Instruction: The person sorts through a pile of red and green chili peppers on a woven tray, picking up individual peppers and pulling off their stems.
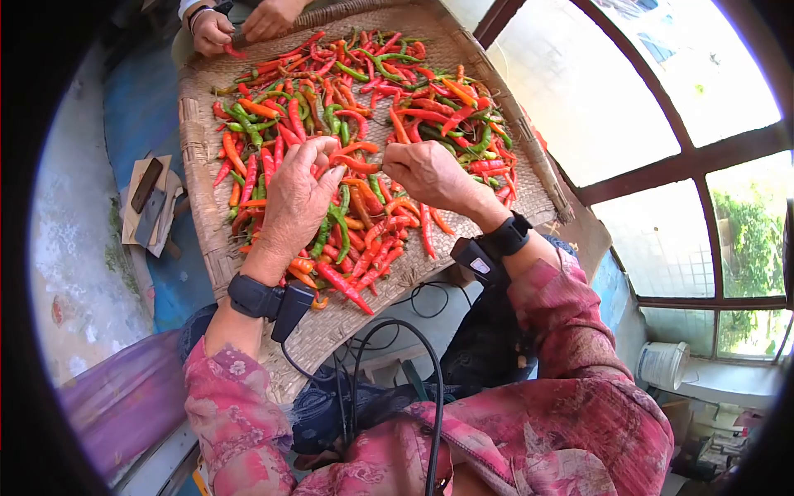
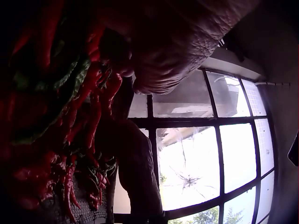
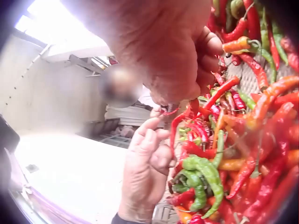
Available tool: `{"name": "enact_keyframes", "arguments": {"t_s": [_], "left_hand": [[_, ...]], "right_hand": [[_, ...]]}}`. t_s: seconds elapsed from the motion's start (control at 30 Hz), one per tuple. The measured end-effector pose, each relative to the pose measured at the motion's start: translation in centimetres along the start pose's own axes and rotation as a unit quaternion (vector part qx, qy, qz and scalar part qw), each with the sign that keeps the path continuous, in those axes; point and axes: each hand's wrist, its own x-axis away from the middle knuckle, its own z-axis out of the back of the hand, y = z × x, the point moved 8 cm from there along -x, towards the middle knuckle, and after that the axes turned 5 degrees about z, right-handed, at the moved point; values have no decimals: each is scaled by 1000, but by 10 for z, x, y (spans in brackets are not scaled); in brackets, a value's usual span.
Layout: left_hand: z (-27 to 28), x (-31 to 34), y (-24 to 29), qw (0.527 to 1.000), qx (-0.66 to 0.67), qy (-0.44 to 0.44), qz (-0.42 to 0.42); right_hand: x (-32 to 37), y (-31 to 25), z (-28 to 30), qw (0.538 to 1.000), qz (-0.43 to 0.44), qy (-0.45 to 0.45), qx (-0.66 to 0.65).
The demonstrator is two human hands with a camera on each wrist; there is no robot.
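Note:
My left hand (image 1: 302, 194) is over the near half of a woven tray (image 1: 194, 169) heaped with chili peppers. Its thumb and fingers hold a red chili pepper (image 3: 174, 133). Close on its right, my right hand (image 1: 434, 175) has its fingers curled, pinching at the stem end of a chili; its fingertips are mostly hidden. In the right wrist view, the left hand (image 3: 147, 170) faces the curled right hand (image 3: 159, 56) across that chili. The left wrist view is dark, with the left hand (image 2: 173, 46) above hanging red chilies (image 2: 93, 116).
Across the tray, another person's hands (image 1: 213, 33) are at the far rim, one with a red chili (image 1: 235, 51). Framed windows (image 1: 595, 91) line the right side. Black cables (image 1: 430, 355) loop before my lap. A white bucket (image 1: 662, 364) stands at lower right.

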Motion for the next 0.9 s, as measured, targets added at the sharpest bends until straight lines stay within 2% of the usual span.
{"name": "enact_keyframes", "arguments": {"t_s": [0.03, 0.07, 0.1, 0.17, 0.27, 0.3, 0.37, 0.4, 0.43, 0.47, 0.5, 0.57, 0.73, 0.83, 0.9], "left_hand": [[-4, 0, 1, 998, -52, 4, -45], [-7, 2, 4, 991, -103, 8, -91], [-10, 3, 3, 991, -100, 4, -93], [-17, 3, -4, 995, -74, -38, -57], [-16, 4, -5, 994, -72, -19, -86], [-15, 4, -3, 994, -58, -9, -88], [-14, 5, 0, 993, -72, -8, -91], [-14, 5, -1, 996, -54, -19, -72], [-15, 4, -2, 997, -37, -31, -53], [-15, 5, -2, 997, -24, -22, -66], [-16, 5, -2, 997, -25, -24, -66], [-17, 6, -2, 997, -23, -35, -67], [-20, 12, -1, 993, -43, -42, -101], [-22, 11, -2, 993, -37, -50, -96], [-21, 12, 3, 990, -49, -49, -119]], "right_hand": [[4, -1, 12, 995, 5, 44, -87], [7, 3, 22, 991, 12, 83, -107], [10, 8, 33, 989, -37, 71, -127], [17, 30, 54, 985, -43, 138, -95], [30, 59, 83, 963, -136, 205, 110], [29, 55, 84, 963, -138, 205, 111], [32, 30, 99, 912, -98, 306, 257], [25, 31, 87, 938, -135, 241, 210], [21, 23, 72, 952, -89, 228, 185], [10, 30, 40, 971, -115, 85, 190], [5, 34, 8, 970, -139, -60, 192], [6, 32, -21, 963, -162, -126, 176], [0, 44, -59, 972, -123, -99, 174], [1, 50, -57, 966, -133, -103, 198], [-1, 49, -45, 972, -165, -57, 160]]}}
